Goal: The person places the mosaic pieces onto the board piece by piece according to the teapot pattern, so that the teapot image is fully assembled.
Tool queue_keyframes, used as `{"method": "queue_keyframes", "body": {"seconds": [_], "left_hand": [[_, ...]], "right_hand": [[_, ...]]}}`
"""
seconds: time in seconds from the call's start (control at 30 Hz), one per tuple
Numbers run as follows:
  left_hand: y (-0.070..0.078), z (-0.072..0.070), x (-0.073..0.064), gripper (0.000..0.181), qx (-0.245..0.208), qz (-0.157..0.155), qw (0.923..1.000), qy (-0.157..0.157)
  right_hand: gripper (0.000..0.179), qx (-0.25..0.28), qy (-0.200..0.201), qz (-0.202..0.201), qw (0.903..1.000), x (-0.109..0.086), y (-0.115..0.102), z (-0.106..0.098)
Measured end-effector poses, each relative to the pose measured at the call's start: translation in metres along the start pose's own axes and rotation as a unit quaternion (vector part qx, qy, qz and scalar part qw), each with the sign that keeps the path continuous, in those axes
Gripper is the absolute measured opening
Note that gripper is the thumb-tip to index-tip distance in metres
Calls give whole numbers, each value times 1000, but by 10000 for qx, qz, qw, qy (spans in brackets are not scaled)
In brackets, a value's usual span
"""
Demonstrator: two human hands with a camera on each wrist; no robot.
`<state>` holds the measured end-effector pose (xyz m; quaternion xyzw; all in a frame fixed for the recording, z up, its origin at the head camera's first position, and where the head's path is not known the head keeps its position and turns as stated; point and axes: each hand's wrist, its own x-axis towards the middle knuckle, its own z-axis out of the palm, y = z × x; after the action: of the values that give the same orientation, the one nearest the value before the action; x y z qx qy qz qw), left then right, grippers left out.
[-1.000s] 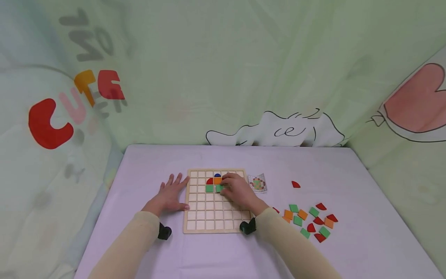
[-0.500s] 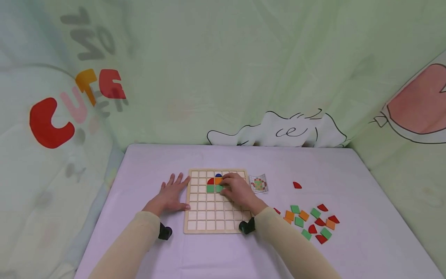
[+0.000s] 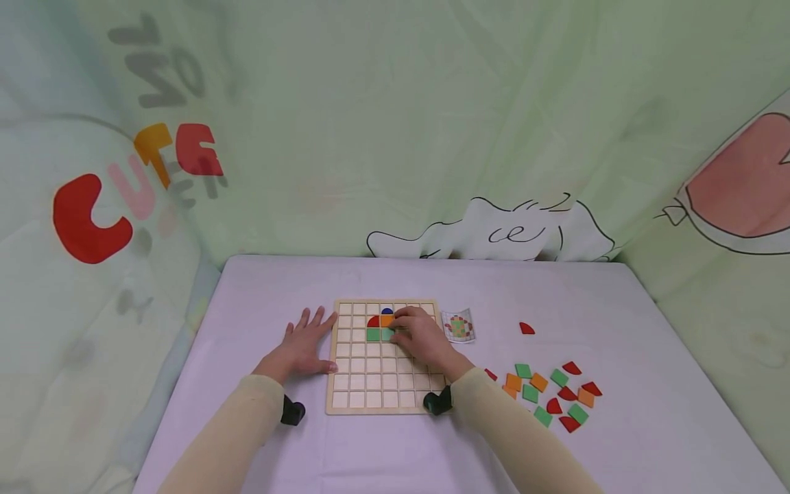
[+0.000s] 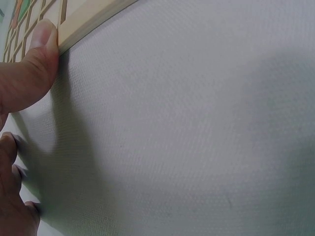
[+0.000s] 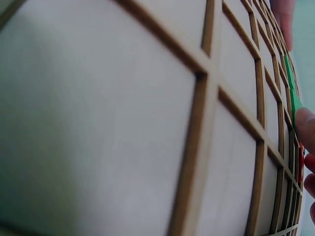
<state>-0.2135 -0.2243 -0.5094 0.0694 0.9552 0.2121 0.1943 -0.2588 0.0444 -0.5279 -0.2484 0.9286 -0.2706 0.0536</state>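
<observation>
A wooden grid board (image 3: 373,381) lies on the table. My left hand (image 3: 301,346) spreads flat at its left side; in the left wrist view the thumb (image 4: 35,66) rests on the board's frame. My right hand (image 3: 426,336) lies over the upper right cells, thumb at a green square tile (image 3: 387,334). In the right wrist view its bent fingers touch a red tile (image 5: 301,164) in the grid, mostly hidden in the head view. Beside them sit an orange square (image 3: 386,320), a red quarter-circle tile (image 3: 373,321), a blue tile (image 3: 387,311) and another green square (image 3: 373,334).
A small pattern card (image 3: 459,326) lies right of the board. Farther right are loose tiles: several green squares (image 3: 522,370), orange squares (image 3: 539,381) and red quarter-circles (image 3: 569,424). One red piece (image 3: 527,328) lies apart. A printed curtain (image 3: 395,137) stands behind the table.
Both hands hold almost the same place. The red edge by the right fingertips, faintly seen earlier, is now covered in the head view. The whole view shifted very slightly.
</observation>
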Motion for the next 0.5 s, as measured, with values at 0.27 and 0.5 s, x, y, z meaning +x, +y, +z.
{"method": "queue_keyframes", "body": {"seconds": [0.27,0.5], "left_hand": [[2,1,0,105,25,-49,10000,-46],[1,1,0,105,62,-100,9999,-72]], "right_hand": [[21,267,29,233,9994,-5,-1,-9],[27,556,160,367,9976,-21,11,-36]]}}
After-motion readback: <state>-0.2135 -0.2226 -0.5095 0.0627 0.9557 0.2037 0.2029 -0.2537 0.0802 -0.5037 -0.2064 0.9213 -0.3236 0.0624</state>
